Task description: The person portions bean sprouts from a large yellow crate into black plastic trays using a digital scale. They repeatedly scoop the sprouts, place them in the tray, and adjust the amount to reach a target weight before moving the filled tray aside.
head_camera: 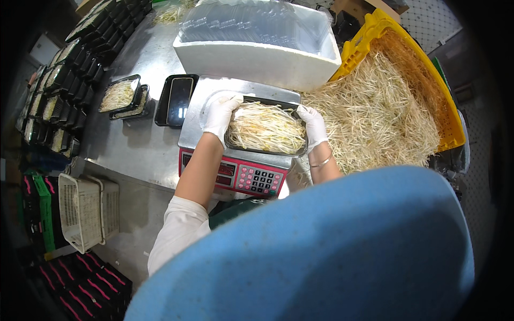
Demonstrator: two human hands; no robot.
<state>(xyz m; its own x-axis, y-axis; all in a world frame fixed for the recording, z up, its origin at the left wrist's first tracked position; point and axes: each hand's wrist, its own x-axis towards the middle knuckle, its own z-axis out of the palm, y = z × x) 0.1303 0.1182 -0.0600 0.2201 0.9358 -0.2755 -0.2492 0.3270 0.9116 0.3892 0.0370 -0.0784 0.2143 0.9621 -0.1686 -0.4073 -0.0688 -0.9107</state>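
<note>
A black plastic tray (230, 145) full of bean sprouts (267, 127) is over the metal pan of a red digital scale (237, 172). My left hand (222, 116), in a white glove, grips the tray's left end. At its right end my right hand (313, 125), also gloved, holds the rim. Whether the tray rests on the pan or is slightly raised cannot be told. Left of the scale, a phone (179, 102) lies in another black tray (161, 105). To the right spreads a large heap of loose bean sprouts (373, 116).
Behind the scale stands a white foam box (257, 64) holding clear plastic lids (257, 26). A yellow crate (455, 120) lies tipped behind the heap. Filled trays (120, 94) sit at left, beside tall stacks of packed trays (60, 96). White plastic baskets (86, 212) stand below the metal table (132, 150).
</note>
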